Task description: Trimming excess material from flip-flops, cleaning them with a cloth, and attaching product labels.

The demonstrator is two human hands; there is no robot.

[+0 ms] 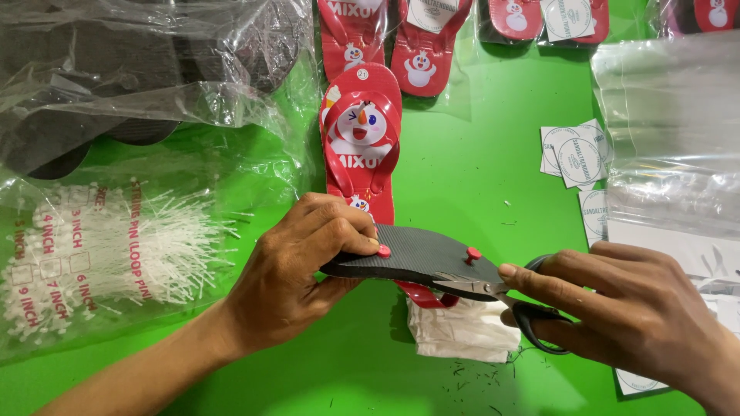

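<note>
A: hands status?
B: my left hand (pixel 297 270) is clamped on the upturned red flip-flop with the grey ribbed sole (pixel 416 258), thumb on top by one red strap plug, fingers under the edge. My right hand (pixel 624 316) is closed round the black-handled scissors (pixel 509 300), blades at the sole's edge near the other plug

A: where's the sandal sitting?
B: held above the green tabletop (pixel 478 177), sole up, between both hands. A folded white cloth (pixel 462 331) lies just under it, with small dark trimmings scattered on the table near it

A: around it?
B: on my left, a clear bag of white plastic loop pins (pixel 116 246). Just behind the held one, a red flip-flop with a snowman print (pixel 361 139) lies face up. On my right, round-printed white paper labels (pixel 574 158) beside a stack of clear plastic bags (pixel 671 131). Far left, a bag of dark soles (pixel 116 69); far edge, more red flip-flops (pixel 424 46)
</note>
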